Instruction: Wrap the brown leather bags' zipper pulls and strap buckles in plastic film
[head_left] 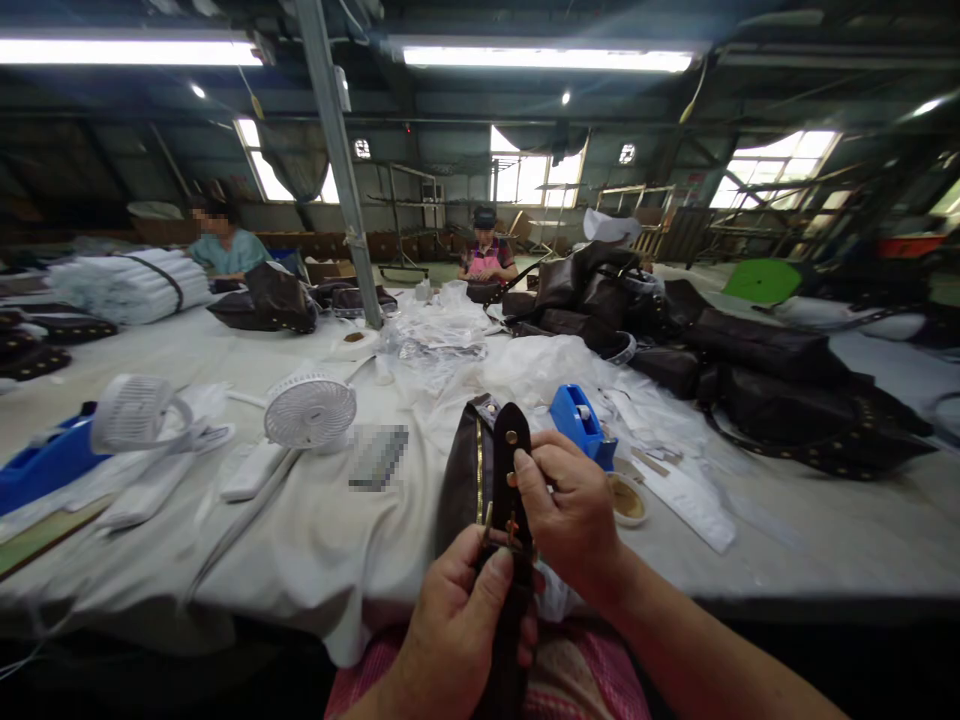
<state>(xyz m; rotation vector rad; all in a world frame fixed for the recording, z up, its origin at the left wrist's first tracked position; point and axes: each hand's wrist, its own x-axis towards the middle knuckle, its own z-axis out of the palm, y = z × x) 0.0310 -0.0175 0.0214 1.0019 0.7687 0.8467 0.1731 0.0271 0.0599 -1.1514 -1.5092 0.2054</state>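
A dark brown bag with a gold zipper hangs over the near table edge. Its dark strap, set with brass studs, stands upright in front of me. My left hand is closed around the lower part of the strap, thumb on top near the small brass buckle. My right hand pinches the strap higher up, fingers curled against it. A blue tape dispenser lies just beyond my right hand, and a roll of tape sits beside my right wrist.
Two small white fans stand on the cloth-covered table at left. Clear plastic bags lie mid-table. A pile of dark bags fills the right side. Two people sit at the far side, and a metal post rises from the table.
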